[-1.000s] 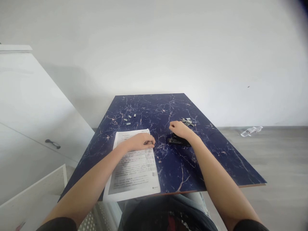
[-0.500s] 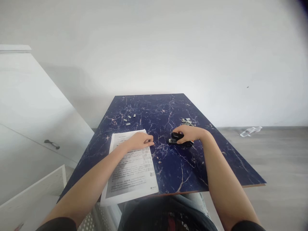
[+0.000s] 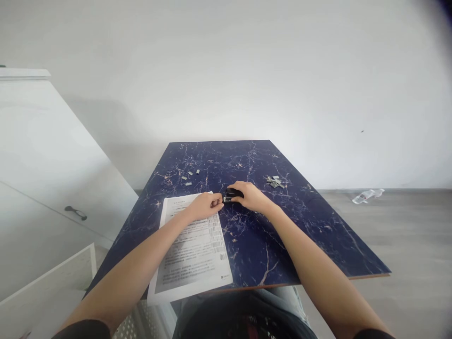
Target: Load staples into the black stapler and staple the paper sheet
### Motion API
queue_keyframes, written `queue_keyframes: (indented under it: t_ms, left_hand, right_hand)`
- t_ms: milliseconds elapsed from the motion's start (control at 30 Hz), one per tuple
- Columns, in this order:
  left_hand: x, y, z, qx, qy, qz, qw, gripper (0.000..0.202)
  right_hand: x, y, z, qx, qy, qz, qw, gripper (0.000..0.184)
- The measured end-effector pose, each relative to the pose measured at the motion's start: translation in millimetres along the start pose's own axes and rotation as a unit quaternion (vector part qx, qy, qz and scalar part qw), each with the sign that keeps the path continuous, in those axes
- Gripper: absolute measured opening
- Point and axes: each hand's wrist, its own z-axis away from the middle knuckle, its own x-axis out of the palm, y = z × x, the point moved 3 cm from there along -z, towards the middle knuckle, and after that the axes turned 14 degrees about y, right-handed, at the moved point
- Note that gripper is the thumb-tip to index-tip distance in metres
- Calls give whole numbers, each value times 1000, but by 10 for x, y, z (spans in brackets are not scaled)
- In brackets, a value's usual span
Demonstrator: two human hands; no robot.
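Note:
Printed sheets of paper (image 3: 194, 254) lie on the near left of the table, their bottom edge hanging slightly over the front. My left hand (image 3: 205, 205) rests across the upper right of the sheets, thumb and fingers closed at their right edge. A black stapler (image 3: 235, 193) is in my right hand (image 3: 251, 195), thumb below and fingers over the top. Its front end points left and sits right beside my left fingertips. Whether the paper's edge lies between the stapler's jaws is hidden by my fingers.
The dark blue marbled table (image 3: 247, 254) meets a white wall (image 3: 226, 70). Several small staple strips (image 3: 189, 178) lie at the back left, and a pile of strips (image 3: 274, 181) at the right. A white cabinet (image 3: 52, 165) stands left. Clear plastic packaging (image 3: 367, 196) is on the floor.
My right hand has carried the stapler left, from the right part of the table to my left fingertips. The strip pile is now uncovered. My left hand stays nearly in place on the paper.

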Motion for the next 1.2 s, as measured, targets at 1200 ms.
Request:
queue_keyframes:
  t_ms: [1200]
  left_hand:
    - [33,-235,-61,-145,101,184,967,23]
  right_hand:
    - [-210,749,342,506,-130,-463,716,40]
